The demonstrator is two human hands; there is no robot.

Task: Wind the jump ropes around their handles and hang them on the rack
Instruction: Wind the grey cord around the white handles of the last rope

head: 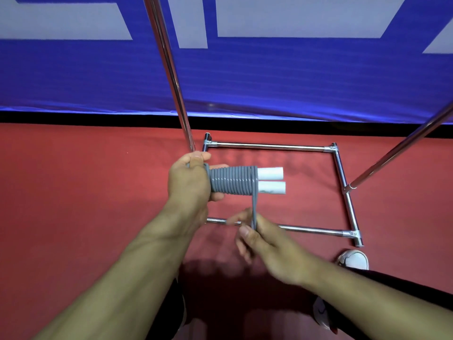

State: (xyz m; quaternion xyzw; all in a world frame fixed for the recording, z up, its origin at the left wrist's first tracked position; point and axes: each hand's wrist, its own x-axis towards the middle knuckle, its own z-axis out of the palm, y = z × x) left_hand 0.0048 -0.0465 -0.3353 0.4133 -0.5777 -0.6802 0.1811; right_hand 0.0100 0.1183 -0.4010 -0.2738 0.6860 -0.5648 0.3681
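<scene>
A grey jump rope (231, 179) is coiled in many tight turns around its two white handles (270, 180), which lie side by side and point right. My left hand (191, 179) grips the left end of the handle bundle. A short doubled length of rope drops from the right end of the coil into my right hand (263, 238), which pinches it between thumb and fingers. The bundle hovers over the chrome rack's floor frame (269, 146).
The rack's two chrome uprights (171, 69) rise left and right of the bundle. Red floor lies below and a blue-and-white banner wall (294, 77) behind. My white shoes (354, 258) stand by the frame's near right corner.
</scene>
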